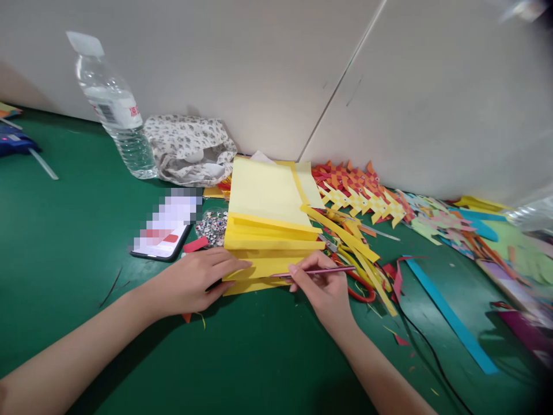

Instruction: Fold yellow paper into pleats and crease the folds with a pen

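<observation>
A sheet of yellow paper (268,266), creased into accordion folds, lies on the green table. My left hand (201,281) grips its left edge, fingers on top and thumb lower down. In my right hand (324,285) is a slim purple-pink pen (322,271), pinched between thumb and fingers. Its tip rests on or just over the paper near the lowest fold. Paler yellow sheets (268,187) lie just behind the folded part. Right beside my right hand are scissors with red-orange handles (365,293), partly hidden under yellow paper strips (358,242).
A water bottle (114,109), a floral cloth bag (190,147), a phone (166,227) and a bag of googly eyes (212,226) stand or lie left. Woven paper fish (363,202), a blue strip (451,314) and a black cable (425,340) lie right. A wall (259,75) rises behind.
</observation>
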Demonstrator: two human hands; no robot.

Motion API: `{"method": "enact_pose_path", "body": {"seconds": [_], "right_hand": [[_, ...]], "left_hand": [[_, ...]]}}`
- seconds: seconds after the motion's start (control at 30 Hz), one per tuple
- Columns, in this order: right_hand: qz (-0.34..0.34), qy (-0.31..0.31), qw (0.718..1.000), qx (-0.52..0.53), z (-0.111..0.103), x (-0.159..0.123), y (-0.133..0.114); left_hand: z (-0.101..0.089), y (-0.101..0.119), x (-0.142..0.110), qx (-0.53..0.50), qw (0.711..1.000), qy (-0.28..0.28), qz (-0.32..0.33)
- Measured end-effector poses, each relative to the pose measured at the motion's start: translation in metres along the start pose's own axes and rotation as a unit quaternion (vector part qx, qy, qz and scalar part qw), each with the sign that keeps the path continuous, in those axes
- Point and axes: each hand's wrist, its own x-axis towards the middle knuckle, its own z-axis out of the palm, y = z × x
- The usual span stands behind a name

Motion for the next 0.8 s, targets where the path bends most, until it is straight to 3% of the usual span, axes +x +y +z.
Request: {"method": "enact_pose_path", "body": {"seconds": [0.27, 0.5, 0.8], "right_hand": [[0.023, -0.060, 0.998, 0.020, 0.021, -0.001, 0.001], [0.030, -0.051, 0.998, 0.029, 0.018, -0.002, 0.005], [0.055, -0.069, 0.995, 0.054, 0.038, -0.001, -0.005]], "left_hand": [[0.000, -0.003, -0.002, -0.009, 1.000, 0.014, -0.013], [-0.008, -0.003, -0.002, -0.025, 0.999, -0.025, -0.039], [-0.008, -0.001, -0.003, -0.013, 0.999, -0.019, -0.024]]}}
